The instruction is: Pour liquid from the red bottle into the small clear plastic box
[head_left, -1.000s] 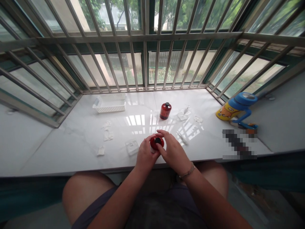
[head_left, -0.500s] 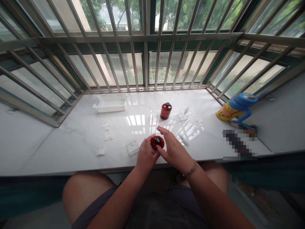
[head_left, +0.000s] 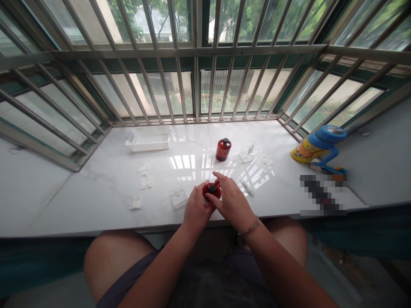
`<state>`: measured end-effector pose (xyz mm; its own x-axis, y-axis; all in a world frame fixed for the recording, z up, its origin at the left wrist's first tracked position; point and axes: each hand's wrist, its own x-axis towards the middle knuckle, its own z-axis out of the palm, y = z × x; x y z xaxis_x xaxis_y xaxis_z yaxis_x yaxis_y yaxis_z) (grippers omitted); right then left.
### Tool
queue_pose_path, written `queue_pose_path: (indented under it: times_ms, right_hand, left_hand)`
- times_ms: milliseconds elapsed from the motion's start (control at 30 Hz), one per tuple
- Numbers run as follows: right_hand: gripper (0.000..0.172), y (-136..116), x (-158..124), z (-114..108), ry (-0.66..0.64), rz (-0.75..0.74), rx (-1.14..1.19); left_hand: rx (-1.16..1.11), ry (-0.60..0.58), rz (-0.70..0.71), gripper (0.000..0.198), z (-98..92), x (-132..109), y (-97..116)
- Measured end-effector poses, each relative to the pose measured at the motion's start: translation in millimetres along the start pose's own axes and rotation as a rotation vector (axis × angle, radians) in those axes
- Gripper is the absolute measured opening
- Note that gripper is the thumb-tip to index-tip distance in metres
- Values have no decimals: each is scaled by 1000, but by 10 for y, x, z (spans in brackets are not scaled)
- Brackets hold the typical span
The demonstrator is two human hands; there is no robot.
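A barred window (head_left: 189, 52) is backing the white worktop (head_left: 96, 192), where a basket (head_left: 149, 146) is sitting far to the left. By the near edge, the person's left hand (head_left: 197, 207) is wrapping round the side of a red bottle (head_left: 218, 191) and holding it. The right hand (head_left: 233, 194) is curving over its top, the thumb lying across the near side of the black cap (head_left: 212, 188) and the fingers arching past its right; whether they are gripping it, one cannot tell. The bottle is sitting directly between both hands, the left taking the body, the right being nearer the cap. Its long axis is running roughly upright, the cap pointing up; the hands are hiding whether its base is touching the worktop. A second bottle (head_left: 223, 150) is standing upright beyond the hands. A clear box (head_left: 178, 198) is lying just beside the left hand.
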<state>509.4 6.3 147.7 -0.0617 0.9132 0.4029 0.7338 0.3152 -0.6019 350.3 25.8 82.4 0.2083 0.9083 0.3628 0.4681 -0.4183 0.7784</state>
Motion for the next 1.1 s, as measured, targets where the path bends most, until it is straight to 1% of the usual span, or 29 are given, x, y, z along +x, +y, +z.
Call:
queue_pose_path:
  times_ms: [100,300,467,567,633,733,833,967,1100]
  right_hand:
    - [65,23,5,-4,-30,64,57]
    - [54,39,20,-101,-47,167,191]
    - [41,77,29,-135,-16,279,296]
    - [36,161,30,-141,36,395,391]
    - [37,239,26,-141,56,477,506]
    - [45,333,8,-133,55,611,716]
    - [49,357,-23,-118,63,720,907]
    - [50,335,-62,-106,71,794,1079]
    - [49,326,-87,-104,56,813,1147]
  left_hand:
    - [-18,-10,-17,62,-7,0,9]
    - [-47,-37,-40,68,-17,-8,-7]
    - [-50,-51,-20,73,-7,-15,-35]
    - [-47,-50,-9,76,-9,-10,-26]
    - [-45,-46,1,78,-14,-6,-13]
    - [-35,-40,4,78,-24,-4,4]
    - [-35,-40,7,78,-28,-4,11]
    - [-36,-36,8,78,-24,-2,8]
    - [-32,-41,3,79,-21,-2,9]
